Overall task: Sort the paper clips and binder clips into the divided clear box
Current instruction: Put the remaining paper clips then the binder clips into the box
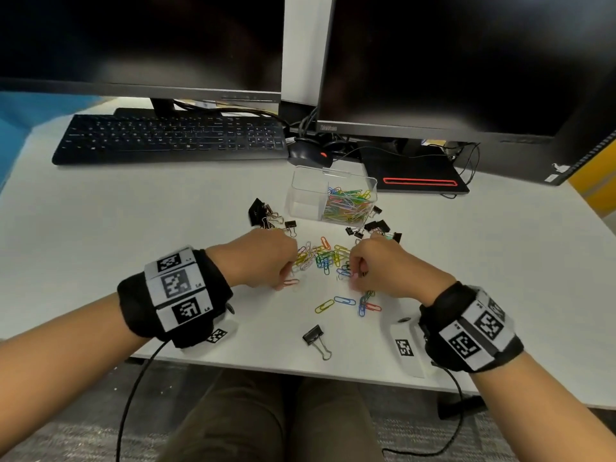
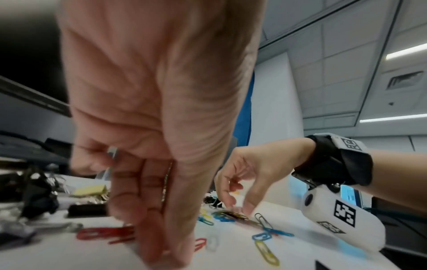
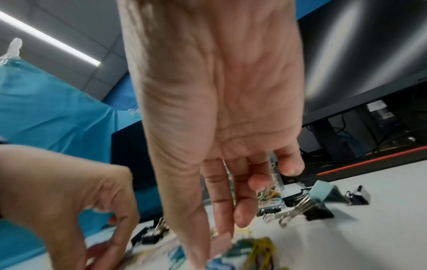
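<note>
The clear divided box (image 1: 308,195) stands mid-desk; its right half holds many coloured paper clips (image 1: 348,203) and its left half looks bare. A loose pile of paper clips (image 1: 321,258) lies between my hands. My left hand (image 1: 283,284) has its fingers curled down, pinching a red paper clip (image 1: 290,282) on the desk; the wrist view shows red clips (image 2: 106,234) at the fingertips (image 2: 161,246). My right hand (image 1: 351,276) pinches a blue paper clip (image 3: 216,264) between thumb and forefinger at the pile's right edge.
Black binder clips lie in a group left of the box (image 1: 263,213), another group to its right (image 1: 381,228), and one alone near the front edge (image 1: 315,336). A few stray paper clips (image 1: 345,301) lie nearer me. Keyboard (image 1: 170,136), mouse (image 1: 308,154) and monitors stand behind.
</note>
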The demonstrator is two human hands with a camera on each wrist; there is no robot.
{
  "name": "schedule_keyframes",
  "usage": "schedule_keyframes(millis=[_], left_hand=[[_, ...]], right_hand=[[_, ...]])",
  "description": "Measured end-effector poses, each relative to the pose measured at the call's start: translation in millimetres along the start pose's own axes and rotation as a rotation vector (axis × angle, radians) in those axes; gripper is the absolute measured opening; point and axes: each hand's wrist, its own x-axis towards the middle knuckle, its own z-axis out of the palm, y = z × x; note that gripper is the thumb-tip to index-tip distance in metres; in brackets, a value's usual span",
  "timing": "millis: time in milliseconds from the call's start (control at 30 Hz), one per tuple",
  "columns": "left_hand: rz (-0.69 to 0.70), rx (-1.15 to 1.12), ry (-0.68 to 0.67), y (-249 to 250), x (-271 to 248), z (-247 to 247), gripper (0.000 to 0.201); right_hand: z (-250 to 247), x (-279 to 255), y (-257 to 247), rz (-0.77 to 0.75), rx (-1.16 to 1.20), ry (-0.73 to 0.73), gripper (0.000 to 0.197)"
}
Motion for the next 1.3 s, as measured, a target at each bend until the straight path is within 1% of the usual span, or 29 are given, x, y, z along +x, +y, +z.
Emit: schedule_keyframes(millis=[33, 100, 167, 233, 267, 300, 367, 433, 533, 600, 667, 733, 867, 933, 967, 1033, 1100, 1133, 1167, 1233, 1300], left_hand=[[0.022, -0.012, 0.036, 2, 1, 1, 0.003], [0.042, -0.034, 0.097, 3, 2, 1, 0.012], [0.035, -0.002, 0.151, 3, 1, 0, 0.027], [-0.002, 0.108, 0.163, 0, -3, 0, 0.047], [-0.028, 0.154, 0.149, -2, -6, 1, 0.057], [-0.053, 0.18, 0.13, -2, -9, 3, 0.066], [-0.063, 0.169, 0.099, -3, -12, 6, 0.075], [0.014, 0.079, 0.065, -1, -14, 8, 0.071], [0.241, -0.068, 0.007, 12, -16, 9, 0.058], [0.366, -0.077, -0.045, 24, -17, 10, 0.053], [0.42, -0.056, -0.121, 35, -17, 12, 0.047], [0.438, -0.051, -0.172, 43, -15, 14, 0.04], [0.442, -0.052, -0.15, 49, -13, 16, 0.026], [0.412, -0.033, -0.117, 46, -15, 12, 0.025], [0.376, -0.031, -0.093, 40, -17, 10, 0.025], [0.26, -0.041, -0.003, 23, -20, 4, 0.025], [0.128, 0.006, 0.121, 1, -21, -5, 0.025], [0.064, 0.065, 0.169, -10, -21, -9, 0.025], [0.001, 0.127, 0.2, -19, -21, -13, 0.024], [-0.099, 0.201, 0.225, -34, -20, -16, 0.026], [-0.156, 0.216, 0.23, -43, -17, -15, 0.035]], right_hand=[[-3, -1, 2, -0.001, 0.036, 0.024, 0.009], [-12, -2, 10, 0.028, 0.103, 0.069, 0.006], [-21, -1, 21, 0.092, 0.123, 0.114, 0.007], [-25, 1, 32, 0.164, 0.147, 0.183, 0.008], [-27, 1, 36, 0.192, 0.159, 0.221, 0.013], [-27, -1, 37, 0.219, 0.169, 0.239, 0.023], [-28, -8, 34, 0.251, 0.194, 0.194, 0.047], [-27, -17, 22, 0.234, 0.199, 0.085, 0.057], [-17, -28, 7, 0.195, 0.164, -0.048, 0.07], [-8, -30, 2, 0.21, 0.097, -0.128, 0.081], [1, -28, -2, 0.224, 0.031, -0.199, 0.083], [6, -24, -7, 0.219, 0.029, -0.193, 0.076], [7, -10, -16, 0.104, 0.088, -0.041, 0.056], [7, -5, -17, 0.028, 0.161, 0.017, 0.05], [7, -3, -17, -0.003, 0.203, 0.047, 0.049], [5, -2, -16, -0.042, 0.244, 0.125, 0.05], [2, 0, -15, -0.069, 0.252, 0.169, 0.054], [0, 1, -16, -0.078, 0.25, 0.153, 0.059], [-1, 3, -18, -0.078, 0.244, 0.106, 0.066], [-3, 6, -22, -0.076, 0.203, -0.035, 0.076], [-1, 7, -26, -0.088, 0.146, -0.134, 0.078]])
